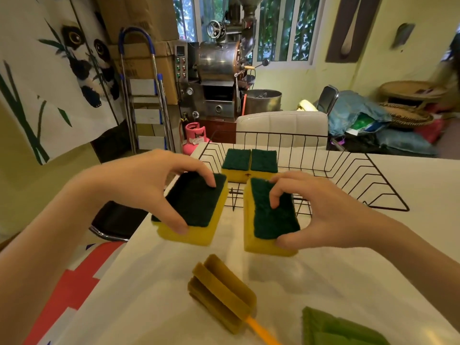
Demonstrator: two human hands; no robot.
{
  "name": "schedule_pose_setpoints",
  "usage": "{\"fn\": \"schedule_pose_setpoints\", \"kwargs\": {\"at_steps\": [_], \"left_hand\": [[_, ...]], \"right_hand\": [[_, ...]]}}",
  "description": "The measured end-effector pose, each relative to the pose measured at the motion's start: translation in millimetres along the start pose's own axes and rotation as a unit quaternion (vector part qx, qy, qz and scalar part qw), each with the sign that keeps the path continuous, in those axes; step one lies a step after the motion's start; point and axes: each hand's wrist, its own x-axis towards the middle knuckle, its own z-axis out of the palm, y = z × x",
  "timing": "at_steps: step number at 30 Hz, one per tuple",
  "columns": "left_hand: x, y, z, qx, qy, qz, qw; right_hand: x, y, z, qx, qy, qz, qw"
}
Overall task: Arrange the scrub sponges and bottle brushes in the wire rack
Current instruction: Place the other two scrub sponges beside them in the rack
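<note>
My left hand (149, 181) grips a yellow scrub sponge with a dark green pad (196, 207), held above the table just left of the black wire rack (348, 175). My right hand (316, 210) grips a second yellow-and-green sponge (271, 215) at the rack's near edge. Two more sponges (250, 164) sit side by side inside the rack at its far left. A bottle brush with an ochre foam head and orange handle (221, 292) lies on the table in front of me. A green foam brush head (333, 327) lies at the bottom right.
The white table (373, 257) carries everything. A white padded chair back (281, 127) stands behind the rack. A dark chair seat (114, 220) sits left of the table, with a stepladder (146, 95) and a pink gas cylinder (195, 138) beyond.
</note>
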Motion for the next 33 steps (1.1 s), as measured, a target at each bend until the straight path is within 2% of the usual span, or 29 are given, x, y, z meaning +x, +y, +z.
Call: {"fn": "schedule_pose_setpoints", "kwargs": {"at_steps": [5, 14, 20, 25, 33], "left_hand": [[36, 25, -10, 0.015, 0.052, 0.056, 0.997], [130, 54, -14, 0.033, 0.073, 0.110, 0.991], [198, 55, -3, 0.057, 0.074, 0.129, 0.987], [254, 37, 17, 0.085, 0.056, 0.098, 0.990], [283, 22, 36, 0.077, 0.023, 0.069, 0.994]], "right_hand": [[-6, 12, -35, -0.002, 0.079, 0.006, 0.997], [-12, 59, -85, -0.052, 0.155, 0.059, 0.985], [-9, 95, -93, -0.075, 0.172, 0.102, 0.977], [9, 129, -89, -0.071, 0.162, 0.139, 0.974], [31, 159, -80, -0.071, 0.126, 0.163, 0.976]]}}
